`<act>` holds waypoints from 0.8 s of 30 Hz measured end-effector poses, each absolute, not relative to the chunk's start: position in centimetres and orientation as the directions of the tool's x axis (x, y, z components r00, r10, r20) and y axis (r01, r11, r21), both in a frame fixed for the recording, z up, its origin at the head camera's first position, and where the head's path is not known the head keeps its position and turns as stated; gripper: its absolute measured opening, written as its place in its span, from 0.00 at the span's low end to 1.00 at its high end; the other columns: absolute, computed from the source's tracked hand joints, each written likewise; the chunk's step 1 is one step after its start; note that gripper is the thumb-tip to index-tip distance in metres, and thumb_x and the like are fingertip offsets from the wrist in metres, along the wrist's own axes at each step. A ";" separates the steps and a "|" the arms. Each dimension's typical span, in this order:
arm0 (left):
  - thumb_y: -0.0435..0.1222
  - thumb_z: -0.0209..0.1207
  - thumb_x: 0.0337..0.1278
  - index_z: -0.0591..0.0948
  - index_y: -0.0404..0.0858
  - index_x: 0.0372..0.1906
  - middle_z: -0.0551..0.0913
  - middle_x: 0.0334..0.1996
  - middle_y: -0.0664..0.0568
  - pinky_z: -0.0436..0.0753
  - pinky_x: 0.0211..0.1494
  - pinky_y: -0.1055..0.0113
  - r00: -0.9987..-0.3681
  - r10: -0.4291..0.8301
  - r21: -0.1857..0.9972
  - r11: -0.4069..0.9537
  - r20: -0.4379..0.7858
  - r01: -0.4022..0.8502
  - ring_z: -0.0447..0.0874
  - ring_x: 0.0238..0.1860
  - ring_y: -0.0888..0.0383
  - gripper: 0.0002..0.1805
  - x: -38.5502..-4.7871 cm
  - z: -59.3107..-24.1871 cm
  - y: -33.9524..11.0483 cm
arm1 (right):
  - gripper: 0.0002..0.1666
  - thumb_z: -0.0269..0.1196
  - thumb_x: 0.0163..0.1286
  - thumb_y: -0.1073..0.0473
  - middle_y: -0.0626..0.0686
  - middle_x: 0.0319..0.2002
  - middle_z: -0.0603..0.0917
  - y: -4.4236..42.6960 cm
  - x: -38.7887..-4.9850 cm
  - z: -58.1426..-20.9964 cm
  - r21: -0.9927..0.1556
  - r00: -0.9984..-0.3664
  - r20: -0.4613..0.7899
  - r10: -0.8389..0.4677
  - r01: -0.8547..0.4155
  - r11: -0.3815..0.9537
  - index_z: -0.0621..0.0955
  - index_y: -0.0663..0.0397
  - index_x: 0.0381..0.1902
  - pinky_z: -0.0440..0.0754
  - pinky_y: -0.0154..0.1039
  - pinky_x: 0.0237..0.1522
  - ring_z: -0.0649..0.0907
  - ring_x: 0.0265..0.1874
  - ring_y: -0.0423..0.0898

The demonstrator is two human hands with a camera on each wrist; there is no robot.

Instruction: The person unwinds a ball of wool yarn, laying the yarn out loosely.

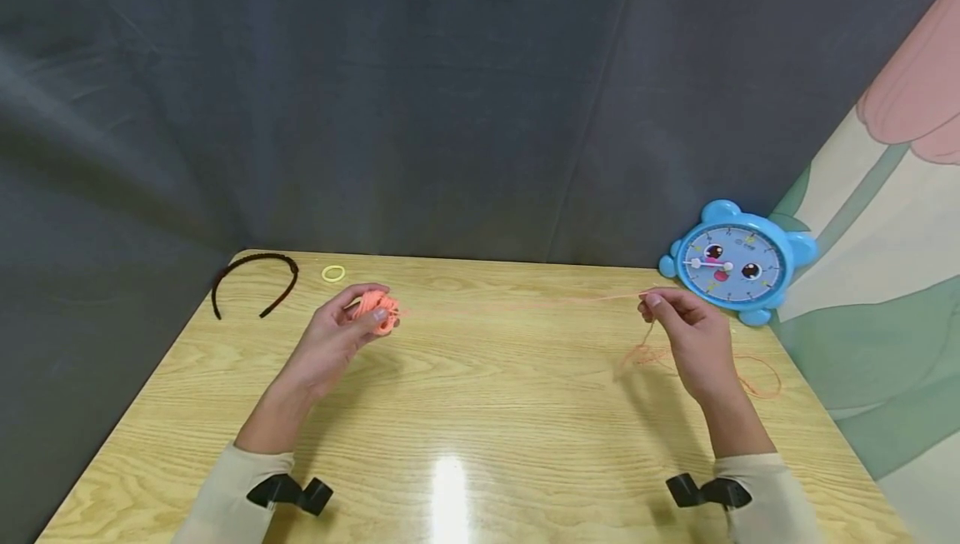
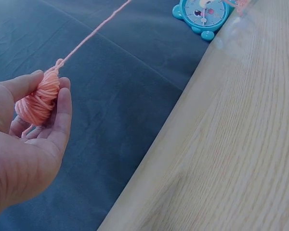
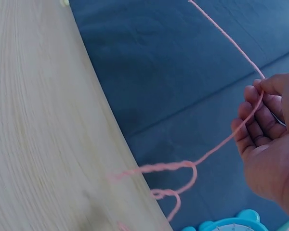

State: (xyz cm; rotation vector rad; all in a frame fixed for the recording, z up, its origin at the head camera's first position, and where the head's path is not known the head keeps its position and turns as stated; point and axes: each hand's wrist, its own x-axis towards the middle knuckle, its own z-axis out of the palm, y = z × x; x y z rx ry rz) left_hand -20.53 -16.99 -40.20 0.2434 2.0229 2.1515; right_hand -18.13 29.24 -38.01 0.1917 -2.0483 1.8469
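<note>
Coral yarn ball point(image 1: 371, 302), head view: gripped by the left hand point(image 1: 333, 340) above the worktop point(image 1: 487, 411); the right hand point(image 1: 697, 344) pinches its strand point(image 1: 558, 302), a wide stretch of wood between them.
Back edge, head view: dark headband point(image 1: 258, 257) and yellow ring point(image 1: 324, 274) at left, blue clock point(image 1: 731, 248) at the right corner, near loose loops point(image 1: 645, 353).
Windings, left wrist view: thumb and fingers round them; a bit of yarn beneath, hidden from the head.
Pinch, right wrist view: below it the strand crosses the other fingers, then sags in loops.
</note>
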 end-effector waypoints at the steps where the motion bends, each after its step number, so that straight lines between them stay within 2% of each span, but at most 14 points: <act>1: 0.34 0.59 0.75 0.70 0.38 0.70 0.79 0.53 0.55 0.85 0.58 0.72 -0.971 0.240 0.998 -0.059 -0.002 -0.016 0.85 0.53 0.65 0.24 -20.6 -40.2 -17.0 | 0.12 0.63 0.77 0.62 0.42 0.33 0.88 29.5 -18.1 -38.0 -0.929 -0.919 0.364 0.153 -0.349 0.121 0.84 0.69 0.46 0.84 0.24 0.45 0.85 0.36 0.36; 10: 0.35 0.60 0.75 0.69 0.36 0.72 0.79 0.55 0.54 0.85 0.58 0.73 -0.968 0.250 0.997 -0.076 -0.001 -0.020 0.84 0.54 0.64 0.26 -20.6 -40.1 -17.2 | 0.08 0.63 0.76 0.63 0.41 0.33 0.89 32.8 -17.5 -37.1 -0.930 -0.907 0.367 0.205 -0.356 0.088 0.87 0.61 0.44 0.81 0.21 0.46 0.84 0.35 0.35; 19: 0.35 0.60 0.74 0.72 0.40 0.69 0.79 0.53 0.55 0.85 0.58 0.72 -0.968 0.253 0.996 -0.089 0.006 -0.017 0.84 0.53 0.64 0.23 -20.5 -40.1 -17.3 | 0.08 0.62 0.74 0.70 0.45 0.29 0.90 35.5 -17.7 -36.8 -0.907 -0.866 0.397 0.303 -0.421 -0.016 0.88 0.60 0.39 0.84 0.23 0.41 0.86 0.30 0.37; 24: 0.35 0.60 0.74 0.70 0.37 0.70 0.79 0.53 0.55 0.85 0.58 0.72 -0.967 0.252 0.995 -0.096 0.025 0.001 0.86 0.53 0.64 0.25 -20.6 -40.3 -17.4 | 0.09 0.62 0.73 0.73 0.49 0.29 0.91 36.6 -17.6 -36.4 -0.877 -0.846 0.410 0.340 -0.468 -0.105 0.88 0.64 0.37 0.85 0.25 0.38 0.87 0.28 0.39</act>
